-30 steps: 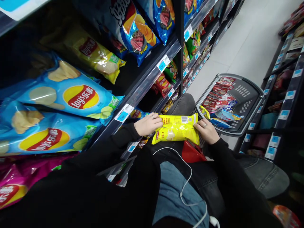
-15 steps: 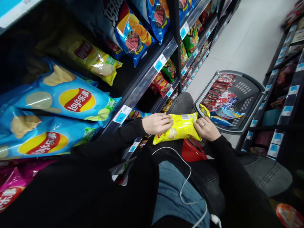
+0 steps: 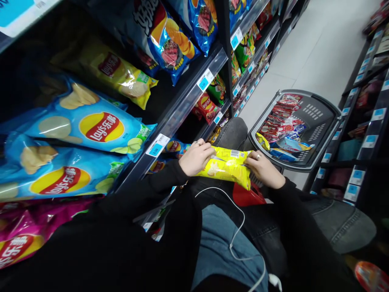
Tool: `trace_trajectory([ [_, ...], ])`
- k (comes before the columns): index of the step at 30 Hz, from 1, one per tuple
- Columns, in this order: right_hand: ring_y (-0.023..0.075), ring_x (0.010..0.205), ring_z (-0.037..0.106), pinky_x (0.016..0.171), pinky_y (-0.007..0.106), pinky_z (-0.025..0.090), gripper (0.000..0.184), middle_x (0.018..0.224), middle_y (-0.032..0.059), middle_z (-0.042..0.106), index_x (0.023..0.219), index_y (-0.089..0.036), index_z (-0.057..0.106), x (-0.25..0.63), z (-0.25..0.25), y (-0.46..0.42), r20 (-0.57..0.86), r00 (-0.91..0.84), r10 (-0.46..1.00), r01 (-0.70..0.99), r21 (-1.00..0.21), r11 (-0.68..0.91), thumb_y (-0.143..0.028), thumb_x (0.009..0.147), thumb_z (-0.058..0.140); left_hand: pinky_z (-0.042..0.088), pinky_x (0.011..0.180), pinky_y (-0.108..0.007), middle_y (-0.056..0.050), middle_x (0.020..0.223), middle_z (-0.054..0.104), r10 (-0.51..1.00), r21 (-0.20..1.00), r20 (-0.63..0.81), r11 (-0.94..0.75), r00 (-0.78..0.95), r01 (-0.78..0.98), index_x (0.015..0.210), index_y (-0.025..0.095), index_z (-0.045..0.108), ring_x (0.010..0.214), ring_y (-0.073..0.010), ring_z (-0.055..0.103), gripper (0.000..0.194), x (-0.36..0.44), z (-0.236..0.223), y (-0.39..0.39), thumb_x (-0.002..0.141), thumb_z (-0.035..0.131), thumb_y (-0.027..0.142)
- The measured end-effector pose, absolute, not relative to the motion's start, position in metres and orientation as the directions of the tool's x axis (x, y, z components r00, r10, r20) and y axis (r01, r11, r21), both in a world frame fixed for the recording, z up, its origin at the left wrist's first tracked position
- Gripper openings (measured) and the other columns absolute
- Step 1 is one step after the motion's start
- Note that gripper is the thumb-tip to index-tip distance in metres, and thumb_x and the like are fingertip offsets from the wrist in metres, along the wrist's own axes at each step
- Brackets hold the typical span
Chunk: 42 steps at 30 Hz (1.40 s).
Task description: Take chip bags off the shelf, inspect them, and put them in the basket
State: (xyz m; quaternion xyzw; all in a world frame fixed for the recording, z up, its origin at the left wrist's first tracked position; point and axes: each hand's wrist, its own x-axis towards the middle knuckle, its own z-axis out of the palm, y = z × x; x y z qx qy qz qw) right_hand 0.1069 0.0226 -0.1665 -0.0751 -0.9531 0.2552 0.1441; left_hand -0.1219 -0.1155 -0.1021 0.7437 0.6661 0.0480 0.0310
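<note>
A yellow chip bag (image 3: 226, 168) lies across between my two hands, above my lap. My left hand (image 3: 198, 157) is closed around its left end, the fingers curled over the top. At the other end my right hand (image 3: 263, 168) pinches the bag's upper right corner. A barcode shows on the bag's upper face, and its lower right corner hangs down. Beyond my right hand stands a grey shopping basket (image 3: 322, 121) holding several red and blue snack packs (image 3: 281, 117).
Shelves on the left hold blue chip bags (image 3: 103, 125), a yellow bag (image 3: 124, 77) and a purple bag (image 3: 18, 243). A shelf edge with price tags (image 3: 158, 145) runs close by my left forearm. A white cable (image 3: 240, 217) hangs over my lap. Another shelf (image 3: 361, 162) lines the right side.
The yellow bag has turned in my hands, its right end tipping down towards me. My left hand has curled more tightly at its end, and my right hand has shifted slightly left.
</note>
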Motion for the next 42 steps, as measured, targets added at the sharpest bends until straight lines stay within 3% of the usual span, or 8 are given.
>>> trace_trajectory([
  [5,0.0204,0.072,0.042,0.065,0.033,0.036,0.024,0.075,0.0087,0.053,0.074,-0.017,0.056,0.103,-0.167,0.015,0.325,-0.917,0.229,0.123,-0.317,0.94,-0.014,0.088,0.038,0.042,0.07,-0.037,-0.01,0.08,0.058,0.977,-0.067,0.009,-0.213,0.214,0.975,0.081,0.014,0.06,0.081,-0.0226,0.051,0.022,-0.111,-0.1,-0.11,0.087,0.042,0.025],
  [11,0.0199,0.075,0.043,0.068,0.034,0.031,0.023,0.079,0.0079,0.056,0.079,-0.018,0.059,0.102,-0.169,0.018,0.36,-0.918,0.169,0.093,-0.219,0.971,-0.02,0.091,0.039,0.044,0.088,-0.033,-0.011,0.111,0.06,0.859,-0.026,0.078,-0.505,0.506,0.862,0.105,0.013,0.057,0.107,-0.0204,0.053,0.023,-0.099,-0.103,-0.085,0.088,0.042,0.013],
  [17,0.021,0.077,0.043,0.069,0.035,0.031,0.015,0.079,0.0073,0.054,0.08,-0.019,0.059,0.107,-0.177,0.017,0.358,-0.901,0.245,0.149,-0.275,0.95,-0.018,0.087,0.046,0.044,0.066,-0.029,-0.008,0.086,0.061,0.88,-0.009,0.045,-0.473,0.473,0.881,0.09,0.016,0.059,0.084,-0.0177,0.056,0.018,-0.085,-0.106,-0.073,0.089,0.041,0.016],
  [22,0.0216,0.078,0.042,0.071,0.035,0.036,0.013,0.082,0.008,0.051,0.079,-0.019,0.058,0.108,-0.184,0.012,0.33,-0.892,0.309,0.172,-0.383,0.907,-0.012,0.082,0.047,0.037,0.075,-0.037,-0.008,0.081,0.058,0.92,-0.013,0.013,-0.392,0.392,0.92,0.085,0.016,0.058,0.085,-0.0218,0.05,0.012,-0.075,-0.104,-0.078,0.086,0.046,0.019],
  [27,0.0191,0.08,0.043,0.07,0.032,0.042,0.015,0.085,0.0068,0.044,0.079,-0.018,0.055,0.106,-0.18,0.008,0.284,-0.867,0.41,0.147,-0.639,0.755,-0.012,0.085,0.043,0.03,0.076,-0.039,-0.006,0.078,0.06,0.969,0.119,-0.047,-0.237,0.244,0.964,0.082,0.016,0.059,0.086,-0.0227,0.049,0.017,-0.073,-0.101,-0.079,0.087,0.046,0.024],
  [32,0.0175,0.078,0.043,0.071,0.034,0.043,0.019,0.083,0.0047,0.04,0.07,-0.018,0.049,0.104,-0.182,0.004,0.254,-0.836,0.486,0.132,-0.767,0.628,-0.021,0.088,0.042,0.027,0.07,-0.033,-0.002,0.072,0.064,0.944,0.301,-0.29,-0.065,0.156,0.951,0.077,0.019,0.064,0.075,-0.0185,0.051,0.021,-0.084,-0.098,-0.078,0.086,0.048,0.03],
  [38,0.0176,0.078,0.042,0.07,0.034,0.042,0.019,0.082,0.0043,0.04,0.066,-0.018,0.048,0.101,-0.195,-0.002,0.209,-0.783,0.586,0.165,-0.838,0.52,-0.022,0.085,0.046,0.031,0.073,-0.034,-0.003,0.082,0.062,0.948,0.305,-0.318,0.111,-0.008,0.946,0.081,0.02,0.064,0.086,-0.0217,0.05,0.024,-0.082,-0.103,-0.086,0.085,0.052,0.04],
  [42,0.017,0.077,0.043,0.066,0.032,0.042,0.02,0.081,0.0036,0.04,0.062,-0.019,0.048,0.098,-0.204,-0.005,0.151,-0.721,0.676,0.191,-0.895,0.404,-0.027,0.08,0.053,0.036,0.074,-0.035,-0.007,0.093,0.055,0.961,0.262,-0.237,0.206,-0.144,0.943,0.07,0.017,0.063,0.088,-0.023,0.049,0.031,-0.079,-0.106,-0.092,0.079,0.057,0.046],
])
